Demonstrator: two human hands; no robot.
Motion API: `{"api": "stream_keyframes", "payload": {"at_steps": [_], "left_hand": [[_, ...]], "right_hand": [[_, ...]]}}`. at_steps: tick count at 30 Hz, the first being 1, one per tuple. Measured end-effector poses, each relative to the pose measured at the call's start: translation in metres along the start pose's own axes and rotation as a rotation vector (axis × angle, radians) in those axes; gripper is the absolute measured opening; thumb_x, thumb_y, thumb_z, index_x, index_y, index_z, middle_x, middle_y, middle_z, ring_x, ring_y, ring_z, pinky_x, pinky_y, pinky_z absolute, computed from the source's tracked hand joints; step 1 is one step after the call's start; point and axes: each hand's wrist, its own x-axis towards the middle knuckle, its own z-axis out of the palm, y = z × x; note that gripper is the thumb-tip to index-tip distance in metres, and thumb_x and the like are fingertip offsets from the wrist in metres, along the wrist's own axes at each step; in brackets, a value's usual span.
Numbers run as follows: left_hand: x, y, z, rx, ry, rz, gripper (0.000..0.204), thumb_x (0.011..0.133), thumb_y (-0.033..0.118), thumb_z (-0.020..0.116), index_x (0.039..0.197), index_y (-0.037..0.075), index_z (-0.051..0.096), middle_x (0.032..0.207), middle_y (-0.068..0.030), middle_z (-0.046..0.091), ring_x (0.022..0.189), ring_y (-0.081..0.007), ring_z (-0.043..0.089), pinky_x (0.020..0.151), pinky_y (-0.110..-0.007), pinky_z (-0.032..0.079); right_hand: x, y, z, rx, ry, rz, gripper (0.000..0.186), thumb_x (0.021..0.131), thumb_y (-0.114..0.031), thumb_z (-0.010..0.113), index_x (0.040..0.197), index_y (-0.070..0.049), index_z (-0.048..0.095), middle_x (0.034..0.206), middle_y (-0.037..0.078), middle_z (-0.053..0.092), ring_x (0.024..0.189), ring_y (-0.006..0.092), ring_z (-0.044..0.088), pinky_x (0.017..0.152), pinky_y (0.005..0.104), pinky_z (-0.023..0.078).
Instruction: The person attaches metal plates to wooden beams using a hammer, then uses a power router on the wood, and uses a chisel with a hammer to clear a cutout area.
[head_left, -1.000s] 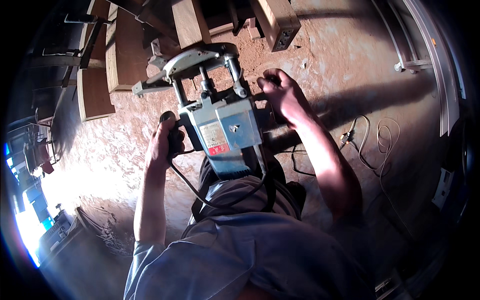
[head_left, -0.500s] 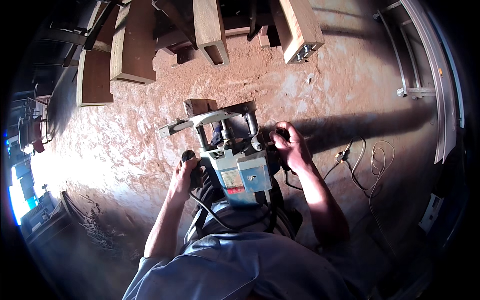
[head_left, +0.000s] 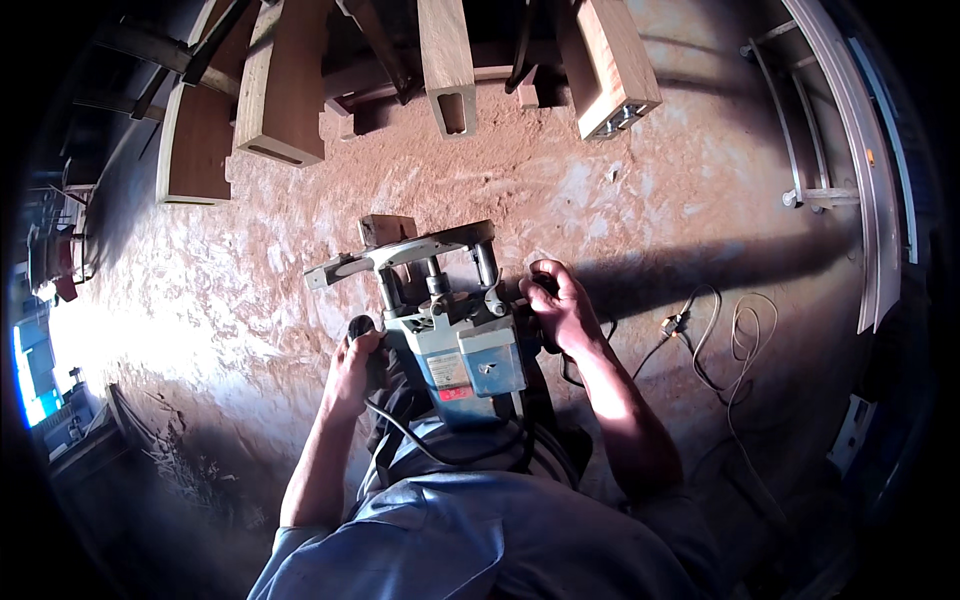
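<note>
Between my hands is a blue and grey plunge router (head_left: 465, 365), held close to my body with its base plate (head_left: 400, 255) pointing away from me. My left hand (head_left: 352, 370) is closed round the black knob on its left side. On the other side my right hand (head_left: 565, 310) grips the right knob. Two metal columns join the motor body to the base. A black cord loops from the router across my front. Just past the base plate shows a small wooden block (head_left: 387, 230); whether it touches the plate I cannot tell.
Several wooden beams with slotted ends, among them a middle beam (head_left: 447, 70) and one with metal fittings (head_left: 610, 80), jut in from the far side. A pale cable with a connector (head_left: 672, 325) lies on the dusty floor at right. A metal frame (head_left: 825, 190) stands far right.
The router and both my hands have shifted slightly left and a little lower in the picture. The beams appear shifted to the right. My grip on both knobs is the same.
</note>
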Motion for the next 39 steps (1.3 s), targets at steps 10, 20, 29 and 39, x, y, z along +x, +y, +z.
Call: {"api": "stream_keyframes", "payload": {"at_steps": [10,20,29,39], "left_hand": [[0.013,-0.003,-0.016,0.049,-0.027,-0.022,0.031,0.088,0.036,0.06,0.097,0.007,0.055,0.076,-0.0019,0.055,0.058,-0.0113,0.054,0.049,-0.026,0.046],[0.038,0.058,-0.088,0.092,-0.031,-0.035,0.038,0.084,0.039,0.063,0.099,0.005,0.058,0.07,-0.0027,0.056,0.049,-0.0129,0.053,0.044,-0.026,0.044],[0.071,0.108,-0.094,-0.018,0.021,0.027,0.029,0.089,0.035,0.06,0.096,0.007,0.058,0.069,-0.0034,0.057,0.052,-0.0128,0.053,0.046,-0.026,0.043],[0.1,0.118,-0.114,0.01,-0.068,0.034,0.032,0.093,0.042,0.06,0.097,0.011,0.058,0.064,-0.0006,0.057,0.045,-0.0118,0.053,0.039,-0.024,0.042]], "right_hand": [[-0.002,0.013,0.023,0.158,0.034,0.114,0.027,0.092,-0.016,0.069,0.113,-0.003,0.057,0.085,0.0,0.059,0.075,0.0081,0.051,0.065,0.0261,0.046],[0.008,-0.032,0.097,0.244,0.089,0.104,0.026,0.091,-0.018,0.069,0.113,-0.006,0.06,0.088,-0.001,0.059,0.078,0.0071,0.053,0.067,0.0231,0.046],[0.067,-0.096,0.111,0.06,0.049,0.106,0.042,0.092,-0.032,0.067,0.119,-0.002,0.055,0.09,0.007,0.065,0.072,0.0132,0.06,0.061,0.0291,0.049],[0.074,-0.115,0.118,0.034,0.025,0.238,0.046,0.092,-0.036,0.063,0.124,-0.005,0.054,0.111,0.012,0.066,0.086,0.0171,0.063,0.063,0.0311,0.051]]}}
